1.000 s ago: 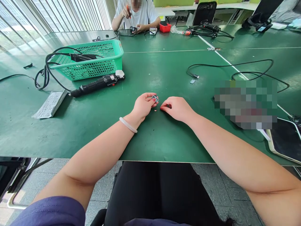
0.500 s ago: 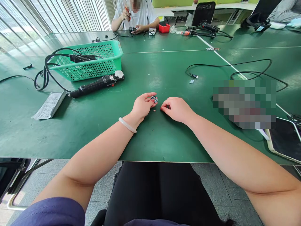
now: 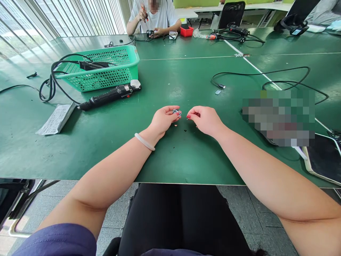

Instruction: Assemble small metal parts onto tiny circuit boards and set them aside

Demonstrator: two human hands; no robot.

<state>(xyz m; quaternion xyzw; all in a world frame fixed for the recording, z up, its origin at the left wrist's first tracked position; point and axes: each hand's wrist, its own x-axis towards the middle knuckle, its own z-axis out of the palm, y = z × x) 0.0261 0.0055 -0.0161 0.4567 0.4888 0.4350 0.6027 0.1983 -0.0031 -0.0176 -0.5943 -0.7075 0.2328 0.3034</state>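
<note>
My left hand point(image 3: 163, 120) is closed around a small dark piece with silvery-white edges point(image 3: 176, 112), too small to name, held between thumb and fingers just above the green table point(image 3: 112, 153). To its right, my right hand point(image 3: 204, 120) has thumb and forefinger pinched together. A tiny bit seems to show at those fingertips, but I cannot make out what it is. Between and below the hands lie a small pinkish piece point(image 3: 175, 125) and a tiny dark speck point(image 3: 185, 130).
A green plastic basket point(image 3: 106, 76) with cables stands at the left, a black electric screwdriver point(image 3: 109, 97) before it. A paper-covered block point(image 3: 57, 119) lies nearby. A black cable point(image 3: 255, 73) and a tablet-like device point(image 3: 323, 156) are at the right. A person point(image 3: 153, 17) sits opposite.
My right hand has lifted and shifted slightly right and away, fingertips still together; a dark speck now shows on the table between the hands. My left hand has barely moved.
</note>
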